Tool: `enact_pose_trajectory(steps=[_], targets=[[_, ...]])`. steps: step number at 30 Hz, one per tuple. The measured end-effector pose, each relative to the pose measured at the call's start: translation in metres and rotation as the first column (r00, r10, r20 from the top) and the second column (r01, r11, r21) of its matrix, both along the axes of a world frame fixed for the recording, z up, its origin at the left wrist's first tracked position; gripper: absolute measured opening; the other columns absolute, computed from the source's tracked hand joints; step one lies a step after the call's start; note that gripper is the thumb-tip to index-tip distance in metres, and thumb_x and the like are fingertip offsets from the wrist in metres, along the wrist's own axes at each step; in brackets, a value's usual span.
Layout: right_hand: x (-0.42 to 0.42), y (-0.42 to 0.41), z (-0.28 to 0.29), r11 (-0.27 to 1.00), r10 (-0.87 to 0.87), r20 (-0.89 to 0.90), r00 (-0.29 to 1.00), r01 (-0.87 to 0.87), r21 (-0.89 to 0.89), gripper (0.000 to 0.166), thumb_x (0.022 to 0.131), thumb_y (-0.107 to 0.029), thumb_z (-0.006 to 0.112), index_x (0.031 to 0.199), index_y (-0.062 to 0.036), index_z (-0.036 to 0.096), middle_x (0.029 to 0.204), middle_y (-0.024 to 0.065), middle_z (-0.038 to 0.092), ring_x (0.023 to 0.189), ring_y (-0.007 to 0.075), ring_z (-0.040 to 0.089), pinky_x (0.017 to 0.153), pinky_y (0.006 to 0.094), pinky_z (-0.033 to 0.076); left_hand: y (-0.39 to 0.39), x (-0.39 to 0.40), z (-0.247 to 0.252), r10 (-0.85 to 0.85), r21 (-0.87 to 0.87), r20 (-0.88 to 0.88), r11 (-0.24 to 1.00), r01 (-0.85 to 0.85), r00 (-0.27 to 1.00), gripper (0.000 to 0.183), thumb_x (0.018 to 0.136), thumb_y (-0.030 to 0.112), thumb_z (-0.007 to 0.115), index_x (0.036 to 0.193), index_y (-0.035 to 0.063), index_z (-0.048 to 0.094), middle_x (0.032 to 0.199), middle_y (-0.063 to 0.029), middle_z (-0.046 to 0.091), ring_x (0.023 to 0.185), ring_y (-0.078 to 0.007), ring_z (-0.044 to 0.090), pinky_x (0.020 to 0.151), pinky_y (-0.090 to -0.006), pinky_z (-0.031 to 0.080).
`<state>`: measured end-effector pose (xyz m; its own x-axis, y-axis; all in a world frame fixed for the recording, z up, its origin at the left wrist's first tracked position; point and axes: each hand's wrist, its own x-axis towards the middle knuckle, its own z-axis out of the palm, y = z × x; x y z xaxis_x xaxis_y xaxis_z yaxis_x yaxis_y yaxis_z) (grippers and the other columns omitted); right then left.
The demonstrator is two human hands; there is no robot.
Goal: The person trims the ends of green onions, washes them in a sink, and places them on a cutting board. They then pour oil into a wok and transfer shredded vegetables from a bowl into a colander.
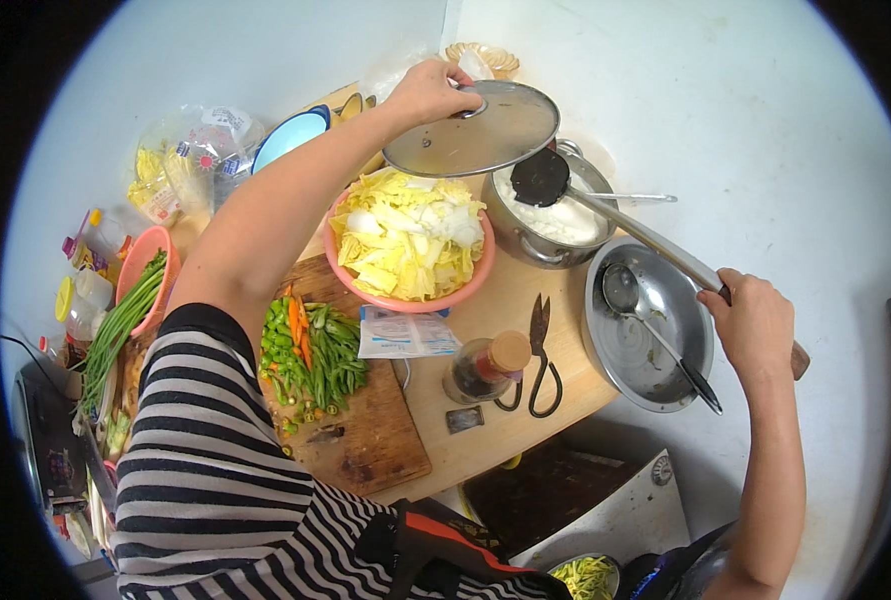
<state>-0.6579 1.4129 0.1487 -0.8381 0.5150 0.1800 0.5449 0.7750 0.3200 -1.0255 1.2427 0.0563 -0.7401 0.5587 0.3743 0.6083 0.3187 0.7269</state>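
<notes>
My left hand (438, 94) grips the knob of a glass lid (509, 124) with a metal rim. The lid is held up in the air, over the far side of a pink bowl heaped with cut cabbage (415, 236) and next to a steel pot (550, 259). White food (565, 225) fills much of that pot. In my right hand (753, 319) is a long-handled wok spatula (640, 236) with a wooden grip end. Its dark head points at the pot and appears above the white food. A second metal utensil handle (644, 198) sticks out past the pot's rim.
A steel basin (704, 337) with a ladle (659, 337) sits at the table's right edge. Scissors (541, 352), a glass jar (475, 371) and a seasoning packet (408, 334) lie nearer me. Cut peppers (318, 352) cover part of a wooden cutting board (378, 442).
</notes>
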Motion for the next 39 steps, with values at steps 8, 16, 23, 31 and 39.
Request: enact_pose_trajectory(steps=[8, 16, 23, 31, 39], targets=[[0.001, -0.001, -0.003, 0.952, -0.198, 0.0, 0.98, 0.192, -0.236, 0.026, 0.078, -0.026, 0.064, 0.09, -0.0038, 0.068, 0.075, 0.0152, 0.065, 0.071, 0.0292, 0.063, 0.068, 0.0364, 0.048, -0.003, -0.002, -0.002, 0.032, -0.002, -0.015, 0.999, -0.032, 0.999, 0.038, 0.063, 0.03, 0.067, 0.088, 0.0026, 0.066, 0.07, -0.0088, 0.066, 0.063, -0.0138, 0.063, 0.065, -0.0242, 0.049], [0.015, 0.027, -0.022, 0.876, -0.28, -0.09, 0.956, 0.216, -0.43, 0.033, 0.075, -0.029, 0.067, 0.093, -0.0016, 0.068, 0.073, 0.0119, 0.065, 0.069, 0.0236, 0.062, 0.065, 0.0349, 0.047, 0.004, -0.008, -0.007, -0.002, 0.029, 0.054, 1.0, 0.0, 0.999, 0.041, 0.063, 0.03, 0.067, 0.092, 0.0009, 0.064, 0.072, -0.0092, 0.066, 0.063, -0.0126, 0.063, 0.065, -0.0239, 0.049], [0.074, 0.077, -0.025, 0.679, -0.325, -0.201, 0.924, 0.08, -0.73, 0.026, 0.077, -0.024, 0.066, 0.077, 0.0018, 0.065, 0.053, -0.0004, 0.049, 0.044, 0.005, 0.04, 0.039, 0.0226, 0.031, 0.001, 0.004, 0.009, 0.035, 0.026, -0.034, 0.999, -0.034, 0.999, 0.044, 0.063, 0.03, 0.067, 0.094, -0.0008, 0.064, 0.074, -0.0084, 0.065, 0.066, -0.0134, 0.064, 0.065, -0.0253, 0.05], [0.302, 0.048, 0.057, 0.694, -0.583, -0.237, 0.777, 0.325, -0.642, 0.019, 0.079, -0.017, 0.058, 0.068, -0.0025, 0.055, 0.049, -0.0024, 0.043, 0.04, 0.0047, 0.039, 0.035, 0.0215, 0.028, 0.075, 0.057, 0.007, -0.165, -0.137, -0.213, 0.981, 0.138, 0.963, 0.045, 0.061, 0.03, 0.065, 0.092, -0.0014, 0.064, 0.081, -0.0178, 0.064, 0.076, -0.0268, 0.063, 0.073, -0.0322, 0.049], [0.489, -0.118, 0.122, 0.335, -0.929, -0.089, 0.36, 0.712, -0.617, 0.035, 0.083, -0.023, 0.062, 0.111, -0.0013, 0.059, 0.064, 0.0, 0.05, 0.057, 0.008, 0.043, 0.047, 0.0258, 0.036, 0.146, 0.066, -0.025, -0.34, -0.326, -0.283, 0.914, 0.243, 0.897, 0.046, 0.061, 0.03, 0.064, 0.094, -0.0009, 0.064, 0.086, -0.0218, 0.064, 0.083, -0.033, 0.062, 0.078, -0.0371, 0.049]])
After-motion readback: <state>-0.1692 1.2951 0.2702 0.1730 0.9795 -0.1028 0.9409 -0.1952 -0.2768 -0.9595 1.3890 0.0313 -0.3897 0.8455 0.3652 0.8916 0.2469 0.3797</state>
